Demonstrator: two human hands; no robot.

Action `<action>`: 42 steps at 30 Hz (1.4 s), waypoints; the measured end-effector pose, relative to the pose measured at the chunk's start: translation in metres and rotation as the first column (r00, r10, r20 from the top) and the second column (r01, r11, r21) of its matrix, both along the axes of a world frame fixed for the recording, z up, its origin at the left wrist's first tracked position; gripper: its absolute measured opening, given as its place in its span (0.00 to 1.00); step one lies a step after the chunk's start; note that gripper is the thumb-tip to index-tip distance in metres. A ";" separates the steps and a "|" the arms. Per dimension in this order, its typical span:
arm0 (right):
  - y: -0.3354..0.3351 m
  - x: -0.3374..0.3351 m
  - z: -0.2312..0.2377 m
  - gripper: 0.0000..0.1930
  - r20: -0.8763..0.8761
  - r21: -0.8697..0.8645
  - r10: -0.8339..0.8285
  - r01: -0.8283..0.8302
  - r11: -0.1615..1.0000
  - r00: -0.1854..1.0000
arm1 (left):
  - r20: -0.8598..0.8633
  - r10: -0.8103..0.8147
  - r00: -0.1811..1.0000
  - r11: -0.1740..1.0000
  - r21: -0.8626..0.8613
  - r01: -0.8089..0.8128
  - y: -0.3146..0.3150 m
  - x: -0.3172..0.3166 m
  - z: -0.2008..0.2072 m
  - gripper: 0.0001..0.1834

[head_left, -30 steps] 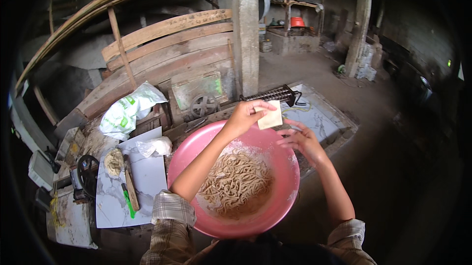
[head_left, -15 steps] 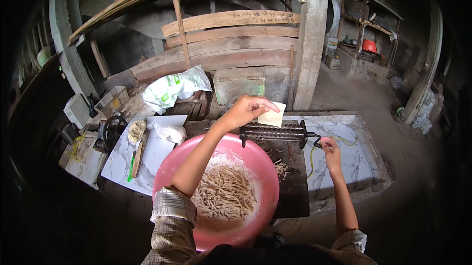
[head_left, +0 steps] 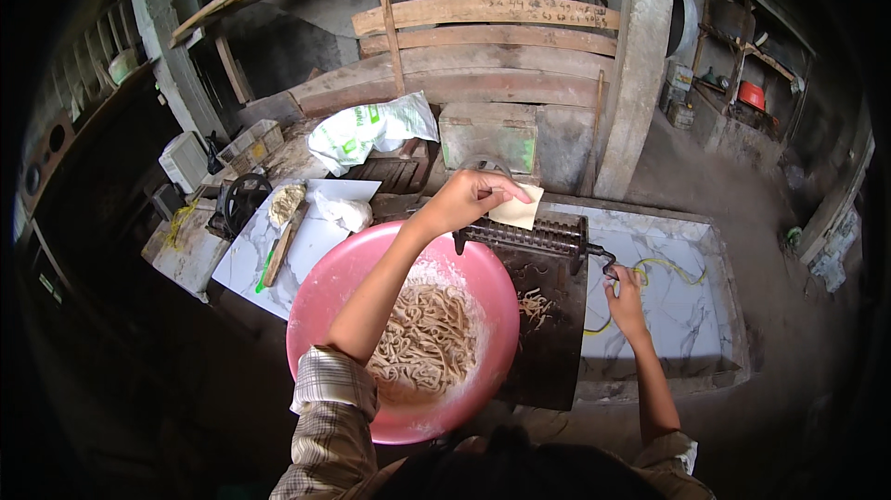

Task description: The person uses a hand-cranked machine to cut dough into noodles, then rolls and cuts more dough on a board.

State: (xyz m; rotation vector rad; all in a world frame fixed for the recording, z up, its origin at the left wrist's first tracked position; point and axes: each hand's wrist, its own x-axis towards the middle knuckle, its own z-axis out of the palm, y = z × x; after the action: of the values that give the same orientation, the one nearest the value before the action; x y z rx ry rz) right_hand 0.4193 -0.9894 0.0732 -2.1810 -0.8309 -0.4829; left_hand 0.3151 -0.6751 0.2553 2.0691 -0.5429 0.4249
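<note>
My left hand (head_left: 467, 200) pinches a thin, pale rectangular dough sheet (head_left: 516, 208) between thumb and fingers. The sheet hangs over the dark metal noodle cutter (head_left: 538, 234), its lower edge at the ridged rollers. On the cutter's right, my right hand (head_left: 627, 301) has its fingers closed around the crank handle (head_left: 608, 262). Below my left forearm sits a large pink basin (head_left: 497, 310) dusted with flour. A heap of thick cut noodles (head_left: 429, 338) fills its middle. A few noodle scraps (head_left: 534, 307) lie on the dark board beneath the cutter.
To the left, a marbled tile (head_left: 243, 263) carries a dough lump (head_left: 287, 204), a wooden stick (head_left: 285, 245), a green-handled knife (head_left: 266, 266) and a plastic bag (head_left: 344, 211). A yellow cord (head_left: 670, 267) lies on the tiled surface at right. Behind are a white sack (head_left: 371, 132) and a concrete post (head_left: 639, 78).
The whole view has shifted, so the background sits farther right. My right hand and the crank handle are slightly lower relative to the cutter. My left hand still holds the sheet at the rollers.
</note>
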 end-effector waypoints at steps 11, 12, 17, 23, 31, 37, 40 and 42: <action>-0.018 -0.028 0.012 0.07 -0.126 -0.024 -0.047 0.044 0.999 0.991 | -0.087 0.066 0.994 0.992 0.117 -0.056 -0.004 0.009 0.001 0.12; -0.011 -0.045 0.022 0.07 -0.170 -0.074 -0.073 0.061 0.995 0.983 | -0.082 0.066 0.994 0.991 0.119 -0.056 0.002 0.007 -0.003 0.11; -0.022 -0.099 0.063 0.09 -0.114 -0.240 -0.174 0.143 0.960 0.978 | -0.168 0.071 0.983 0.996 0.071 -0.060 0.011 0.007 -0.008 0.10; -0.043 -0.109 0.112 0.09 0.234 -0.261 -0.104 0.165 0.951 0.967 | -0.125 0.051 0.991 0.997 -0.048 -0.058 0.004 0.008 -0.007 0.11; -0.012 -0.040 0.191 0.10 0.808 -0.074 -0.162 0.371 0.926 0.567 | 0.229 0.360 0.905 0.764 -0.629 -0.145 -0.032 -0.047 -0.049 0.16; 0.022 0.039 0.193 0.08 0.751 0.037 -0.284 0.391 0.920 0.596 | -0.112 0.207 0.972 0.739 -0.634 -0.231 -0.074 -0.064 -0.111 0.17; 0.033 0.072 0.163 0.05 0.700 0.014 -0.287 0.390 0.921 0.653 | -0.251 0.038 0.967 0.442 -0.864 -0.241 -0.091 -0.046 -0.121 0.12; 0.033 0.093 0.134 0.03 0.587 -0.061 -0.365 0.488 0.871 0.723 | -0.394 -0.178 0.902 0.037 -0.919 -0.394 -0.101 -0.036 -0.109 0.15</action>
State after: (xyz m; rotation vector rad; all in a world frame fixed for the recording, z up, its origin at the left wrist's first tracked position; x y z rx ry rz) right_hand 0.5126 -0.9561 0.2077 -2.4735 -0.6744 -1.3868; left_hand 0.2794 -0.7763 0.1460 0.6441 0.2630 0.2729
